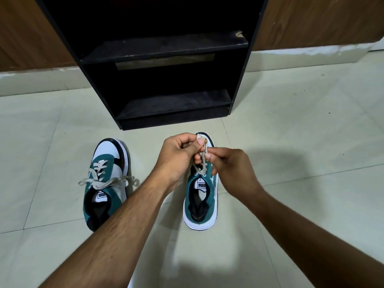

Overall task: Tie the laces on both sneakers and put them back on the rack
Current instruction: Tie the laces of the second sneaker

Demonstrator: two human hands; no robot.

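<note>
Laces rose straight from the right sneaker into your left hand and right hand, both pinching them, toe toward the rack.

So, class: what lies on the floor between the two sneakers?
Head view: bare floor tile only; the left forearm crosses above it, between left sneaker and right sneaker.

Two bare forearms, lightly haired — left hand, right hand — no sleeves, no jewellery.
</note>
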